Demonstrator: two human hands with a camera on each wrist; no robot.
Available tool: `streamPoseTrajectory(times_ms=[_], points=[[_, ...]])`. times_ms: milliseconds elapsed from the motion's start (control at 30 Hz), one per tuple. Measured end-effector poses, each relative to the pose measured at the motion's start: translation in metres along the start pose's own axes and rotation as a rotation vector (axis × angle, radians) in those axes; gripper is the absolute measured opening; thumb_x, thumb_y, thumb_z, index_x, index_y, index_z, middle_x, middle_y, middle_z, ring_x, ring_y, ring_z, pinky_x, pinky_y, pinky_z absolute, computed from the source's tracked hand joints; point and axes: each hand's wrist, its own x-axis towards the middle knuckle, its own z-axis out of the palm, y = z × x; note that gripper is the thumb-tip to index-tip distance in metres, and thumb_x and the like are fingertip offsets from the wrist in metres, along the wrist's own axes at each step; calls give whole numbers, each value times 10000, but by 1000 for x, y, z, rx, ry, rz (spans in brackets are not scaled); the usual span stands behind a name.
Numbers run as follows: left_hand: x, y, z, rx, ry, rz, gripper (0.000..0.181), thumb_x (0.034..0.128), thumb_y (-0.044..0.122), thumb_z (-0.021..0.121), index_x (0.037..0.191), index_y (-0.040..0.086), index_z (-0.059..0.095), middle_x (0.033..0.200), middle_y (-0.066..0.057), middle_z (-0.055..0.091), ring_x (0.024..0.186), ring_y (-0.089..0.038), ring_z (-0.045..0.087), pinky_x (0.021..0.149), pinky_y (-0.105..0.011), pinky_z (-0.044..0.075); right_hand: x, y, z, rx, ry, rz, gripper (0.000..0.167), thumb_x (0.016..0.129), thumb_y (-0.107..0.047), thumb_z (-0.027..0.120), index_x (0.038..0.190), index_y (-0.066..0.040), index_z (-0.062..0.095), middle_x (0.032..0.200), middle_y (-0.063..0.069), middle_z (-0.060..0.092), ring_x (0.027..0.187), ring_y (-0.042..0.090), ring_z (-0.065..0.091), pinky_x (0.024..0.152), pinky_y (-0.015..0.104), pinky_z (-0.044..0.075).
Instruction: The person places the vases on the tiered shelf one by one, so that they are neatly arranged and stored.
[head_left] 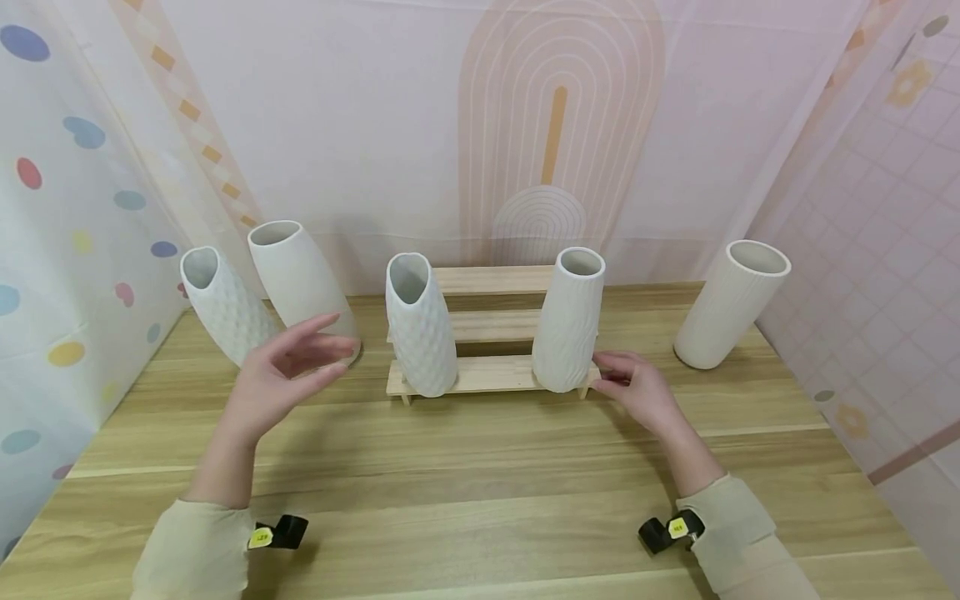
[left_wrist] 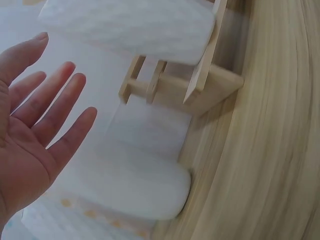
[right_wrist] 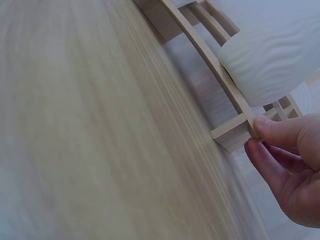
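A tiered wooden rack bears two white vases on its lowest step: a dimpled one at its left end and a wavy-ribbed one at its right end. My right hand pinches the right end of that step between thumb and fingers; in the right wrist view the hand grips the wood's end beside the ribbed vase. My left hand, fingers spread and holding nothing, hovers in front of a smooth white vase; the left wrist view shows its open palm.
A second dimpled vase leans into view at the far left, beside the smooth one. Another ribbed white vase stands to the right of the rack. Patterned curtains hang behind the wooden table and along both sides.
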Motion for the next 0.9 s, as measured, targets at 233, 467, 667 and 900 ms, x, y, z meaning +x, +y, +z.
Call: streamPoseTrajectory(times_ms=[233,467,667,900], points=[[-15,5,-33,26,43,-43,581,833,-219,629,1382,-72,507,1141,-46,713,988,-138,686,798,-182,542,1,1,1,0,4,-6,411,890,-28,725,1277,70,623,1298,232,581,1045,341,643,871,403,545],[-25,16,-67,-23,201,-82,577,848,-231,598,1388,-43,521,1114,-17,726,975,-105,694,790,-161,537,1,1,1,7,5,-1,412,892,-29,724,1278,73,620,1299,229,581,1051,337,642,877,372,539],[-24,22,-93,-85,337,-23,566,823,-276,574,1358,-99,522,1074,-40,736,980,-111,693,821,-153,522,0,1,0,15,8,-9,404,898,-37,722,1271,82,621,1294,241,579,1051,347,642,885,393,538],[-19,27,-113,141,443,-157,607,847,-162,663,1405,49,550,1123,80,699,1034,-31,632,825,-74,469,0,0,1,11,5,1,405,902,-35,717,1279,75,619,1304,236,574,1058,344,637,890,399,533]])
